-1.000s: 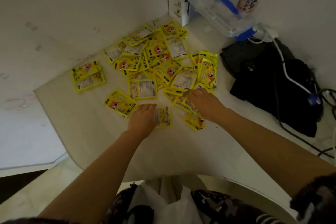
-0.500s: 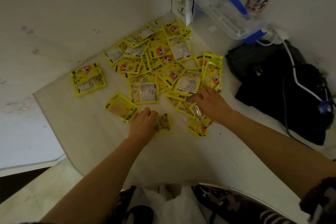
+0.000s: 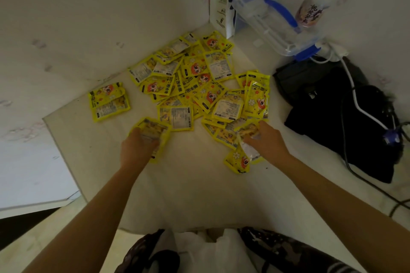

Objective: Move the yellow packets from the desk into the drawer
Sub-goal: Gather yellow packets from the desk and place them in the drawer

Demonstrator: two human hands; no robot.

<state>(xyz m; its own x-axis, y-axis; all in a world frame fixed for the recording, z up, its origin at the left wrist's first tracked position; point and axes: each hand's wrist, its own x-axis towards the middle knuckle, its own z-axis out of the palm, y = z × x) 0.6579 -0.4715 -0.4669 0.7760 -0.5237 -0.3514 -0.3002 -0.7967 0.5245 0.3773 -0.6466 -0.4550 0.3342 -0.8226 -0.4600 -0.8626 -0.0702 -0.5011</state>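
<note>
Several yellow packets [image 3: 199,86] lie scattered in a heap on the white desk [image 3: 188,195], toward the back corner. Two more packets [image 3: 108,102] lie apart at the left. My left hand [image 3: 137,150] grips a couple of yellow packets [image 3: 153,133] at the near left edge of the heap. My right hand [image 3: 266,139] holds packets [image 3: 246,131] at the heap's near right edge, fingers curled over them. One packet [image 3: 237,160] lies just below that hand. No drawer is in view.
A clear plastic container with blue clips [image 3: 273,22] and a paper bag [image 3: 221,6] stand at the back. A black bag [image 3: 337,113] with white and black cables [image 3: 363,111] fills the right side. A white wall panel [image 3: 88,17] bounds the left.
My left hand has slid left from the single near packet to the packet at the heap's left edge and gathered it. My right hand has closed over packets on the right.
</note>
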